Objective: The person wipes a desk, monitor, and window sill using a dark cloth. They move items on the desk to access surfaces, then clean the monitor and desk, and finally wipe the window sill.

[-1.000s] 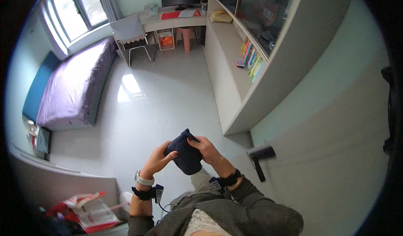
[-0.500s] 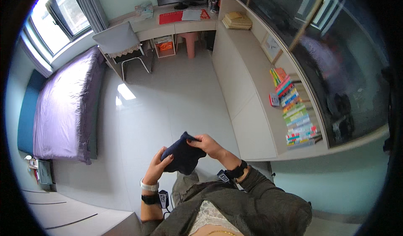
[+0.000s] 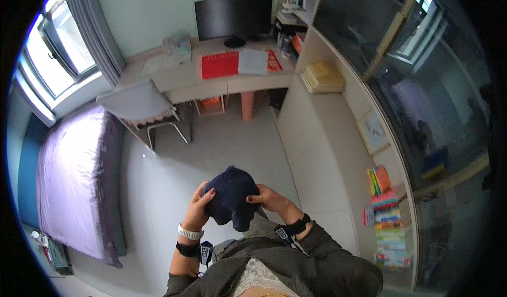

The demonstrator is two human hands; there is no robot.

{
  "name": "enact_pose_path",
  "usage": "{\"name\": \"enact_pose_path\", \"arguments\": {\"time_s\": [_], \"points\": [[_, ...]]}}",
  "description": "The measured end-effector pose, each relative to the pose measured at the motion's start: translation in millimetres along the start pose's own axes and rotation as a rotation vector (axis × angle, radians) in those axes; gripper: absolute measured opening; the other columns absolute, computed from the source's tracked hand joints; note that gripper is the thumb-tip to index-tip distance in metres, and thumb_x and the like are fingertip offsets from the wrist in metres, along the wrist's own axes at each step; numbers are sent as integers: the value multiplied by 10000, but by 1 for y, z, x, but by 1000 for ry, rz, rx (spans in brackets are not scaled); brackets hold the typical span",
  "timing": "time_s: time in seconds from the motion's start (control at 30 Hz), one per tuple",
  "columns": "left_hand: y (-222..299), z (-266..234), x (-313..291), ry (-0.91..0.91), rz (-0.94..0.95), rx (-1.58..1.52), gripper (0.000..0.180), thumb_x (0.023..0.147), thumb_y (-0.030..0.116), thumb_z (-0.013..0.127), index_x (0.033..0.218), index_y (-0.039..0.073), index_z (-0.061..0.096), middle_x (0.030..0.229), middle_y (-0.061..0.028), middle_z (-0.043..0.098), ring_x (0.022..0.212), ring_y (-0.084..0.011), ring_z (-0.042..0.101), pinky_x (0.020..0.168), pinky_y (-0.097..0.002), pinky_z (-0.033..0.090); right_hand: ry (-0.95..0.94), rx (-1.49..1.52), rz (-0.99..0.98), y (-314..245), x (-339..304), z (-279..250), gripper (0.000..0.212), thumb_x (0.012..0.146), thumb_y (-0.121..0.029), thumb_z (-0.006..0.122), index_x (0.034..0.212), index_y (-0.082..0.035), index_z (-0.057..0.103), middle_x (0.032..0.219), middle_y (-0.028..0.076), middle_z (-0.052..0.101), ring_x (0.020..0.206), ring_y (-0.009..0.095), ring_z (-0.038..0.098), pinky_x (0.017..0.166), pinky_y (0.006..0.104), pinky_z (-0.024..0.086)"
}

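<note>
A soft dark navy cloth item [image 3: 230,195] hangs between my two hands in front of my body. It looks rounded, with a small nub at its top and a narrow flap drooping at its lower edge; its exact kind I cannot make out. My left hand [image 3: 198,207] grips its left edge, thumb on the near face and fingers behind. On the opposite edge, my right hand [image 3: 269,197] pinches the fabric with the thumb in front. The fingers behind the cloth are partly hidden.
Ahead stands a desk [image 3: 182,80] with a monitor [image 3: 233,18] and a red sheet [image 3: 219,65]. A covered chair [image 3: 136,101] is tucked at its left. The purple bed [image 3: 74,191] lies left; a cabinet [image 3: 311,133] with shelved books [image 3: 388,212] runs along the right.
My view has shifted toward the desk, which appears larger. The navy cloth has gone from a folded, slanted shape to a wider, rounder one, still held by both hands.
</note>
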State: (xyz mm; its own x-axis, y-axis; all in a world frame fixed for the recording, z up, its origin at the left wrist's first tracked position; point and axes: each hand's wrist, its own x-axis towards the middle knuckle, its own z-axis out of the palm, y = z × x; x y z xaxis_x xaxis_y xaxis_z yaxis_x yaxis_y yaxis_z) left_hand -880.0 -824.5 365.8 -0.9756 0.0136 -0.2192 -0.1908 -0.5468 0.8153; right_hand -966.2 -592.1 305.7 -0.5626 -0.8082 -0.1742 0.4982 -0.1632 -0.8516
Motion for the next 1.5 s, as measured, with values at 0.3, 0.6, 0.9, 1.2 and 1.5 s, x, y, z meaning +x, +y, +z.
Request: {"name": "enact_pose_path", "arguments": {"time_s": [0.3, 0.6, 0.9, 1.2, 1.5], "points": [[119, -56, 220, 38, 140, 540, 178, 965, 159, 650, 1064, 37, 565, 944, 27, 580, 867, -64, 538, 794, -229, 450, -27, 360, 47, -147, 231, -93, 720, 815, -356, 784, 1339, 42, 491, 1239, 179, 614, 1145, 272, 609, 1026, 399, 475], [190, -89, 511, -130, 306, 1038, 210, 927, 160, 698, 898, 5, 558, 744, -19, 470, 694, -122, 441, 651, -271, 406, 267, 530, -108, -253, 386, -200, 550, 889, -228, 666, 1362, -16, 480, 1264, 149, 613, 1094, 254, 648, 969, 404, 530], [289, -69, 726, -220, 421, 1011, 171, 967, 51, 589, 1114, 41, 674, 1010, -57, 675, 894, -145, 638, 797, -284, 483, 484, 263, -257, -377, 483, -358, 688, 800, -26, 613, 1451, -84, 398, 1301, 131, 585, 1154, 258, 610, 968, 404, 531], [386, -87, 874, 134, 789, 1242, 211, 919, 17, 597, 1123, 30, 651, 1121, -135, 663, 1034, -319, 628, 909, -368, 475, 228, -157, -286, -508, 653, -408, 730, 846, -81, 735, 1466, -26, 354, 1306, 111, 561, 1153, 216, 572, 1033, 343, 460], [453, -51, 1040, 311, 1153, 1641, 412, 894, 105, 651, 1300, 82, 585, 1294, -99, 604, 1231, -284, 545, 1100, -446, 362, 319, -607, -713, -638, 756, -374, 620, 858, -92, 725, 1369, -13, 385, 1225, 115, 588, 1096, 183, 598, 971, 324, 481]]}}
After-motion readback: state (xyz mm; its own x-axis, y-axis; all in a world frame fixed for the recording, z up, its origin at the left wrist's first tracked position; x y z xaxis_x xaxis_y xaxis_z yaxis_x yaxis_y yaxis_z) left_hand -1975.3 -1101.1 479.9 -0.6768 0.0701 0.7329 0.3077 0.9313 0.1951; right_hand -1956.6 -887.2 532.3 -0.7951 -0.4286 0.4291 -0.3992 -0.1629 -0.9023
